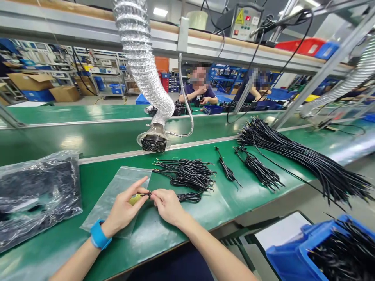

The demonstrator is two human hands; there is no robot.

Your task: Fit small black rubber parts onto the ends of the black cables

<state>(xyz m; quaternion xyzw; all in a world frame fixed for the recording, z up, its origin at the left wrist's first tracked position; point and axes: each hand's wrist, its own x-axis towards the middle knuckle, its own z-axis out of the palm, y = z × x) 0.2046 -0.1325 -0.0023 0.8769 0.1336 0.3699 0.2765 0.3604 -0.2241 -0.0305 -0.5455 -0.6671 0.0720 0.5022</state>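
Below the frame's center, steady the black cable [149,194] between the pinched fingers of the left hand [125,207] and right hand [169,205], gripping close together for control.

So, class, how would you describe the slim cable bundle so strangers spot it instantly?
On the green bench, find the wide black cable heap beyond the right hand. Just right of it lies the slim bundle, far thinner than either neighbour.
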